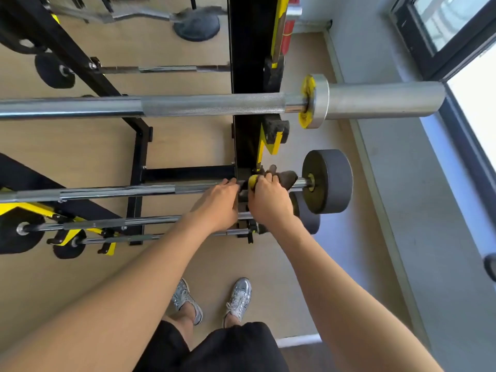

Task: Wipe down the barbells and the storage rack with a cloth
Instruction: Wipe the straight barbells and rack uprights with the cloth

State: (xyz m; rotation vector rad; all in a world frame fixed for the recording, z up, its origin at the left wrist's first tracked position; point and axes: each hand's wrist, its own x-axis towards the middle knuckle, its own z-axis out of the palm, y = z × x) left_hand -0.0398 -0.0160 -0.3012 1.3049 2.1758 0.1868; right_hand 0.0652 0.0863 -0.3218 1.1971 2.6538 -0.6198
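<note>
A black and yellow storage rack [243, 146] holds several barbells one above another. The top one is a thick chrome barbell [209, 104] with a bare sleeve. Below it a thinner barbell [120, 191] carries a dark grey plate [328, 181] at its right end. My left hand [218, 204] grips this lower bar just left of the rack post. My right hand [268, 201] presses a dark grey cloth [285, 177] onto the bar and the yellow hook between the post and the plate.
More short barbells [112, 224] with black plates sit on lower pegs at the left. A curl bar [139, 16] lies on the floor at the back. A grey wall and a window [445, 25] close off the right side. My two feet stand on the tan floor.
</note>
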